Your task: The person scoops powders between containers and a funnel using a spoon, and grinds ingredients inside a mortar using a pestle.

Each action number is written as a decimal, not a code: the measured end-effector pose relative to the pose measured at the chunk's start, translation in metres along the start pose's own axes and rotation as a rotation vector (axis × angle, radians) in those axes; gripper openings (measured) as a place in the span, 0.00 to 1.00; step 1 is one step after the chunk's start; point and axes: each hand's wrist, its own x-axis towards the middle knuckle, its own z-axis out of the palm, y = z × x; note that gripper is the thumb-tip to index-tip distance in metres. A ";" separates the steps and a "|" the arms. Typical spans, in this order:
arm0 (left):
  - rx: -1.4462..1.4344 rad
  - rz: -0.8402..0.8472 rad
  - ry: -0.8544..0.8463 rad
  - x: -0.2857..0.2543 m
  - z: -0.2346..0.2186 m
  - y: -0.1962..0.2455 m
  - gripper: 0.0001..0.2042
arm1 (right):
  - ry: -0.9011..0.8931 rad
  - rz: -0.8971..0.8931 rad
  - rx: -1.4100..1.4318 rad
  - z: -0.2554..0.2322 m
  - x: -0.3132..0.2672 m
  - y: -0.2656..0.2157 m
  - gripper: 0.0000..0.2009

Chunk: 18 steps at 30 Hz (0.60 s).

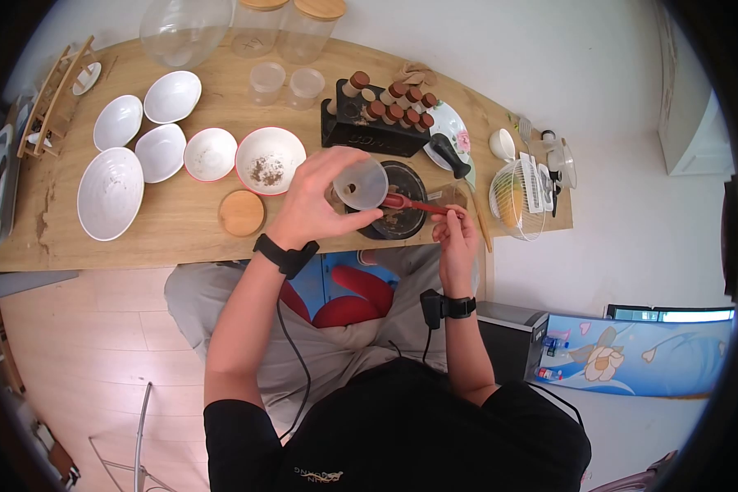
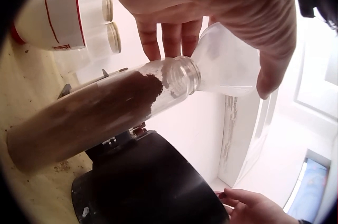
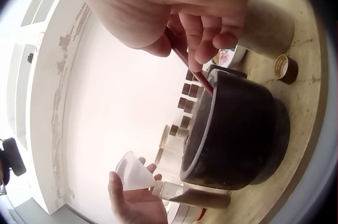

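My left hand holds a translucent funnel between thumb and fingers. The funnel's spout sits in the mouth of a glass bottle, which stands upright beside the mortar and is largely filled with brown powder. My right hand pinches the handle of a dark red spoon. In the right wrist view the spoon dips past the rim of the black mortar, its lower end hidden by the wall. From the head view, brownish residue shows inside the mortar.
A black rack of brown-capped bottles stands behind the mortar, with a black pestle to its right. White bowls fill the left; a red-rimmed bowl holds brown bits. A wooden lid and wire basket flank the work.
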 end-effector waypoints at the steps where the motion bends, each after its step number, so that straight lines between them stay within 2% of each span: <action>1: -0.018 0.005 0.013 0.001 -0.001 0.002 0.32 | 0.000 0.002 -0.002 0.000 0.000 0.000 0.08; 9: 0.028 0.031 0.238 0.007 -0.028 -0.002 0.30 | -0.004 -0.004 -0.005 0.000 0.001 0.000 0.08; 11: 0.145 -0.007 0.282 0.009 -0.036 -0.005 0.31 | -0.003 -0.005 -0.004 -0.001 0.002 0.000 0.08; 14: 0.283 -0.106 0.224 0.010 -0.045 -0.010 0.33 | -0.002 -0.004 -0.004 -0.001 0.002 0.000 0.08; 18: 0.476 -0.136 0.183 0.011 -0.058 -0.005 0.34 | 0.004 -0.001 -0.008 -0.002 0.001 0.000 0.08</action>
